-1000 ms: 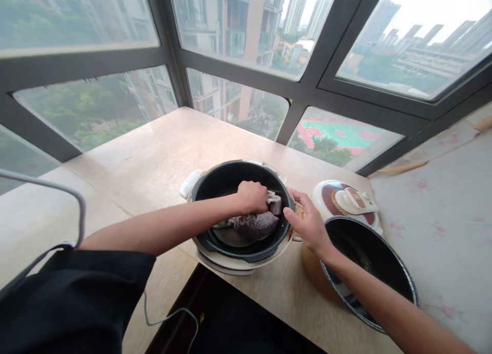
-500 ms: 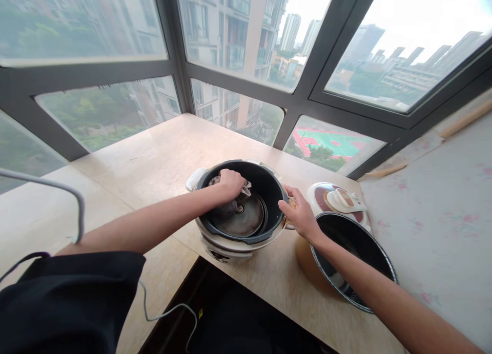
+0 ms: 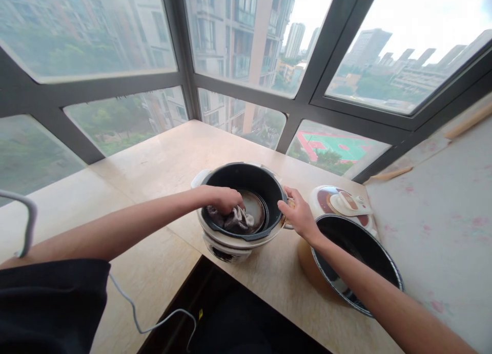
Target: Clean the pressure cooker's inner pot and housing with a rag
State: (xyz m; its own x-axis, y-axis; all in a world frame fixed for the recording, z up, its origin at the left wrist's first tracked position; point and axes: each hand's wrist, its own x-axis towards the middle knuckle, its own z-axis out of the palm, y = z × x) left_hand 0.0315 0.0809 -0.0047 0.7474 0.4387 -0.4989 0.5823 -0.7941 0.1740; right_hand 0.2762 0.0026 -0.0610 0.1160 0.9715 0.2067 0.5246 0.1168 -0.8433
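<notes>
A white electric pressure cooker [image 3: 226, 252] stands on the ledge without a lid, its dark inside showing a round heating plate [image 3: 251, 206] at the bottom. My left hand [image 3: 226, 199] reaches into the cooker, closed on a greyish-brown cloth [image 3: 238, 222] that lies against the near inner wall and the plate. My right hand [image 3: 298, 211] grips the cooker's right side at the rim, thumb on top; in its fingers is a pale brownish bit at the side handle, partly hidden.
Right of the cooker is a dark inner pot [image 3: 355, 262] with a shiny rim. Behind it lies a white and brown lid [image 3: 342, 203], near the flowered wall [image 3: 434, 241]. Windows border the stone ledge [image 3: 154, 159]. A grey cable [image 3: 154, 327] hangs in front.
My left hand has moved with the cloth from the far left of the cooker's inside toward the near side. My right hand keeps its place. The view has shifted slightly.
</notes>
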